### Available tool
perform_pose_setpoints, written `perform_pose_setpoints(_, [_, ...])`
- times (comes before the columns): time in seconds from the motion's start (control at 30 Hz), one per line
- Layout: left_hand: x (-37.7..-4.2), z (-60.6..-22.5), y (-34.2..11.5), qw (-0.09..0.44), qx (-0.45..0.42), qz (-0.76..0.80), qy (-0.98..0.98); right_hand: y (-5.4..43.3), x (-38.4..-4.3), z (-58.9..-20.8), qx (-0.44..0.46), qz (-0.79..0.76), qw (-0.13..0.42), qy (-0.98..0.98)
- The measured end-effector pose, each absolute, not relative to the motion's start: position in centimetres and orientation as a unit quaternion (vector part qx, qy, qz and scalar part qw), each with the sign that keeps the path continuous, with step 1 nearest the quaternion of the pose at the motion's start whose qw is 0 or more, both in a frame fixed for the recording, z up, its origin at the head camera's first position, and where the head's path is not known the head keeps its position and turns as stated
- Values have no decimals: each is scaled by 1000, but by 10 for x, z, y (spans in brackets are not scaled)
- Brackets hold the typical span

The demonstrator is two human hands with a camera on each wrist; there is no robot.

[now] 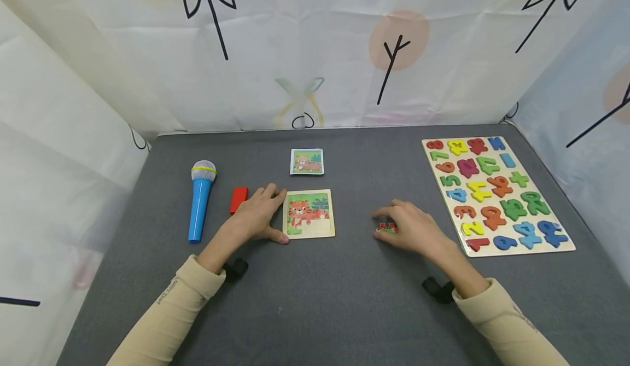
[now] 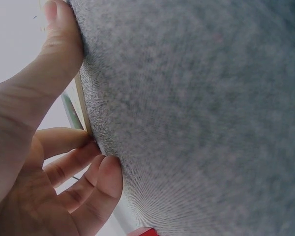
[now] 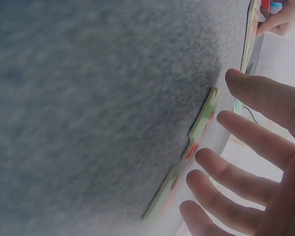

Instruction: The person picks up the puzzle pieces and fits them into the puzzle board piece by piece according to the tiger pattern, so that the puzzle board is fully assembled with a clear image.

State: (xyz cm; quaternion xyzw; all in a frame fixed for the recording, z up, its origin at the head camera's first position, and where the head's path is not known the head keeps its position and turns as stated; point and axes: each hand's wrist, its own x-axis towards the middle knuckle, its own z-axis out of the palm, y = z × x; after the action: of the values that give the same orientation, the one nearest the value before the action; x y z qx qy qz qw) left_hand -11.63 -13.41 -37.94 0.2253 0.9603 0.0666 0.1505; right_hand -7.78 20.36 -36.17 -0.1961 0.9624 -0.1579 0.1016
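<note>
The left hand (image 1: pixel 255 215) rests against the left edge of a wooden jigsaw board (image 1: pixel 328 234) with a partly filled tiger picture. Its thumb is near the lower left corner and its fingertips near the upper one. In the left wrist view, the fingers (image 2: pixel 76 164) touch the table and the thin board edge (image 2: pixel 80 101). The right hand (image 1: pixel 410 226) hovers low over loose jigsaw pieces (image 1: pixel 388 228), partly hiding them. Seen from the right wrist, its fingers are spread, apart from a green-and-red piece (image 3: pixel 202 123) and another piece (image 3: pixel 163 194) lying flat.
Beyond the board lies a small tiger picture card (image 1: pixel 307 162). A red block (image 1: pixel 239 198) sits beside the left hand, with a blue toy microphone (image 1: pixel 199 202) farther left. A board of colourful numbers and signs (image 1: pixel 497 196) lies to the right. Printed cloth (image 1: pixel 325 48) hangs behind the grey table.
</note>
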Motion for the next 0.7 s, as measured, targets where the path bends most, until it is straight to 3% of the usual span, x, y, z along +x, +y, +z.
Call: perform_pose_setpoints(0.7, [-116, -380, -134, 146, 228, 70, 960, 206, -73, -362, -189, -170, 94, 963])
